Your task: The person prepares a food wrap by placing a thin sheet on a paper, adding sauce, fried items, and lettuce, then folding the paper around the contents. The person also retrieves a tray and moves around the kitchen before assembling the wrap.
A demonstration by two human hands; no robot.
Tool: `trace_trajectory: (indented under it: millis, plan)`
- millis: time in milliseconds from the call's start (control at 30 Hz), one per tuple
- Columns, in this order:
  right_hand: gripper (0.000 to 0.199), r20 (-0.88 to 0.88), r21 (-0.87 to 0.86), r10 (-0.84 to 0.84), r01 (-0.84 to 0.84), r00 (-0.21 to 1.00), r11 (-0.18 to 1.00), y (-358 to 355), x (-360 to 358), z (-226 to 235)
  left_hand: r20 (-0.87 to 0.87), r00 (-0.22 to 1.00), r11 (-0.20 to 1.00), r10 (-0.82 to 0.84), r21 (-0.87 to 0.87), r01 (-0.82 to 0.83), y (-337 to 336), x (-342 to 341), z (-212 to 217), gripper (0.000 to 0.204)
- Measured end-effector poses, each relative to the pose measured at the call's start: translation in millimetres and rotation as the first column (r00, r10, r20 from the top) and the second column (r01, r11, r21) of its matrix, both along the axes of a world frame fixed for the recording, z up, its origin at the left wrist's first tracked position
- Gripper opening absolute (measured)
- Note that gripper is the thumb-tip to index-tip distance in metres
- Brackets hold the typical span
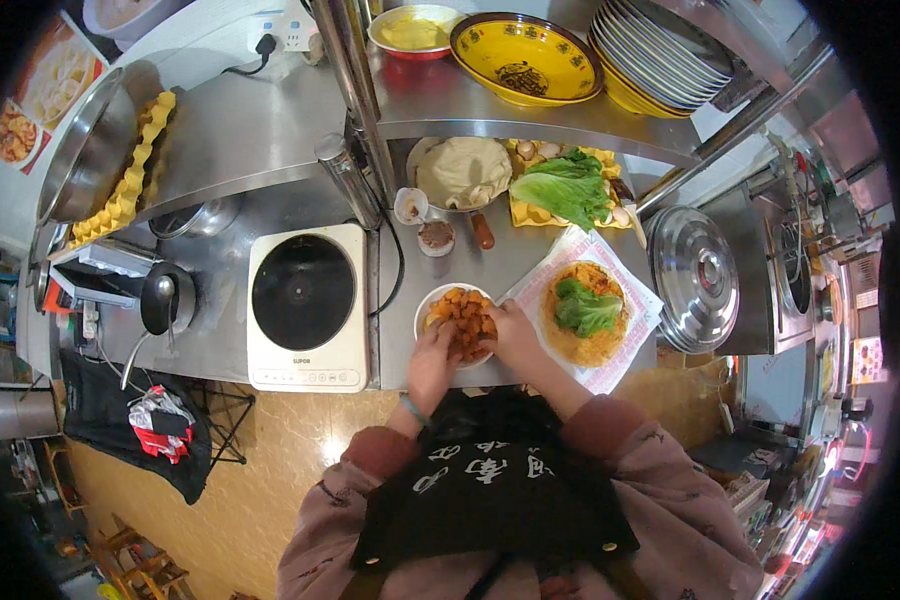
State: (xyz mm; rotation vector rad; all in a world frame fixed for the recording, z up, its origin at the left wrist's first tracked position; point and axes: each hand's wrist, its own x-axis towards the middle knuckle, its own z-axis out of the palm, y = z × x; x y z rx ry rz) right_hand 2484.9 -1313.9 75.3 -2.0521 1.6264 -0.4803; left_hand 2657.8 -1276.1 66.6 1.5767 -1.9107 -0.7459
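A white bowl (422, 306) full of orange-brown food chunks (462, 312) stands near the counter's front edge. My left hand (436, 362) reaches over its near left side, fingers bent down among the chunks; what they pinch is hidden. At the right side, my right hand (511, 337) has its fingers closed at the bowl's rim. Just right of that hand, a round flatbread (576, 347) with an orange-red topping lies on printed paper (625, 368). A green lettuce leaf (586, 308) rests on the flatbread.
Left of the bowl sits a white induction cooker (308, 362). Behind are a pan of pale dough (462, 172), two small cups, and lettuce (562, 190) on a yellow egg tray. A large metal lid (694, 272) stands right. Overhead, a steel shelf (425, 110) carries bowls and stacked plates.
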Motion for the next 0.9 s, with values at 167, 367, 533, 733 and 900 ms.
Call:
trace_trajectory:
  millis: [167,367,533,733,900]
  plan:
    - [0.042,0.046,0.056,0.076,-0.079,0.996,0.995,-3.2,3.1,1.0,0.192,0.977,0.995,-0.094,0.048,0.086,-21.1,-11.7,-0.3,0.052]
    - [0.044,0.087,0.098,0.107,-0.116,0.990,0.988,6.2,7.8,-4.2,0.234,0.965,0.993,-0.115,0.064,0.103,-23.6,-8.7,-8.7,0.042]
    - [0.046,0.010,0.031,0.106,-0.106,0.994,0.994,12.8,15.2,-19.7,0.170,0.979,0.991,-0.114,-0.048,0.124,-19.6,-6.5,-7.0,0.034]
    - [0.042,0.001,0.014,0.101,-0.101,0.995,0.995,14.2,17.6,-21.8,0.067,0.982,0.984,-0.178,0.032,0.176,-17.1,-0.5,-1.7,0.059]
    - [0.047,0.099,-0.036,0.047,-0.044,0.994,0.998,13.5,19.6,-15.8,0.070,0.990,0.992,-0.122,0.039,0.119,-14.4,-4.5,-4.3,0.057]
